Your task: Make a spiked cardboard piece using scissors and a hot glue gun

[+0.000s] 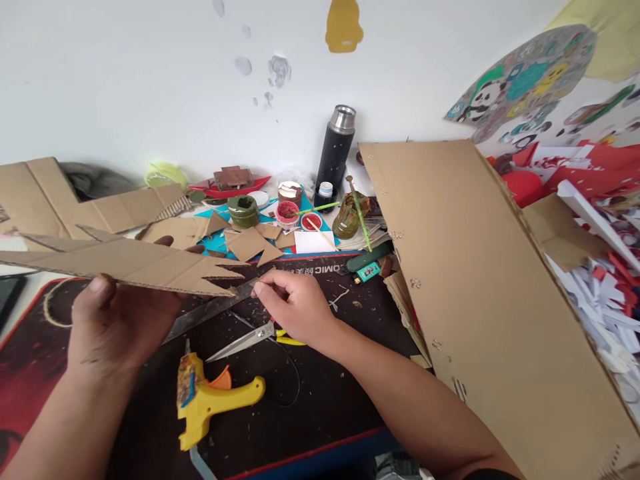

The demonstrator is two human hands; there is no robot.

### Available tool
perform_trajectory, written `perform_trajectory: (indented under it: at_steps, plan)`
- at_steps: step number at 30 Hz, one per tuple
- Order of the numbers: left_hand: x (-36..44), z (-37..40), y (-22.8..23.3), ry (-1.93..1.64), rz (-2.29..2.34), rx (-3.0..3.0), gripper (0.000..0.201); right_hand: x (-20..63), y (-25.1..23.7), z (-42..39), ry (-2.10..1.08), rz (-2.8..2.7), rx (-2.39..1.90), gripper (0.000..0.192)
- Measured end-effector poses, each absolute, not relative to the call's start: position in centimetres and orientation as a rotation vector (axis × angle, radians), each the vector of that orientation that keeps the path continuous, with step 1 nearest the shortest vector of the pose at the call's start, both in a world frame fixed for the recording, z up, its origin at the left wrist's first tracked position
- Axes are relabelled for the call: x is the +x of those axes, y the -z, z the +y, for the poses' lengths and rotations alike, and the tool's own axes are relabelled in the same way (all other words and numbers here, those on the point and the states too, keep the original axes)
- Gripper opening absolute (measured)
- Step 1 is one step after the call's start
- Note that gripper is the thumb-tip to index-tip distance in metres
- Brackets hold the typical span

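Observation:
My left hand [116, 319] holds a long cardboard cutout [125, 263] with jagged teeth along its right end, lifted above the dark desk mat [320, 407]. My right hand [295, 305] has its fingers pinched on the end of a metal ruler [210, 312] that lies slanted on the mat under the cutout. Scissors [250, 340] with yellow handles lie just below my right hand. A yellow glue gun [210, 397] rests on the mat nearer to me.
A large cardboard sheet [480, 287] leans at the right. Paint jars [287, 212], a black thermos [335, 157], cardboard scraps [253, 243] and a green lighter [369, 270] crowd the back. More cardboard [60, 197] lies at the left; paper scraps [610, 307] pile at the far right.

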State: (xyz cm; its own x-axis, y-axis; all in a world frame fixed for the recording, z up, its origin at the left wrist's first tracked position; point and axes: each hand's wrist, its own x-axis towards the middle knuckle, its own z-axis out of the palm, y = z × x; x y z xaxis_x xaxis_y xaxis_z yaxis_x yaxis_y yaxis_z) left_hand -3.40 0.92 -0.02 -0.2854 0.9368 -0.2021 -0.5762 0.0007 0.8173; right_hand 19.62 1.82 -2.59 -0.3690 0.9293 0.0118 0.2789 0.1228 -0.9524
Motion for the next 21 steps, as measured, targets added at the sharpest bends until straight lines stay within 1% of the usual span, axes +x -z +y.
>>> perform_trajectory:
  at_steps: [3, 5, 11, 15, 17, 18, 20, 21]
  plan:
    - [-3.6, 1.1, -0.1, -1.625, 0.998, 0.616, 0.061, 19.6, 2.4, 1.6, -1.218, -1.792, -1.183, 0.041]
    - [-3.8, 1.2, 0.0, -1.622, 0.985, 0.594, 0.064, 19.6, 2.3, 1.5, -1.164, -1.839, -1.184, 0.048]
    - [-3.9, 1.4, 0.4, -1.663, 0.95, 0.43, 0.062, 19.4, 2.2, 1.2, -1.074, -1.992, -1.141, 0.052]
    - [-3.9, 1.4, 0.5, -1.68, 0.935, 0.298, 0.067, 19.2, 2.6, 1.1, -1.007, -2.055, -1.135, 0.05]
    - [-3.9, 1.3, 0.5, -1.67, 0.929, 0.269, 0.069, 19.1, 2.8, 1.0, -0.989, -2.109, -1.132, 0.047]
    - [-3.8, 1.3, 0.5, -1.666, 0.923, 0.267, 0.068, 19.1, 2.9, 1.0, -0.994, -2.133, -1.125, 0.04]
    - [-3.7, 1.2, 0.5, -1.662, 0.903, 0.266, 0.06, 19.0, 3.0, 0.8, -1.013, -2.178, -1.097, 0.016]
    - [-3.7, 1.2, 0.5, -1.657, 0.892, 0.263, 0.054, 18.9, 2.9, 0.8, -1.018, -2.197, -1.083, 0.01]
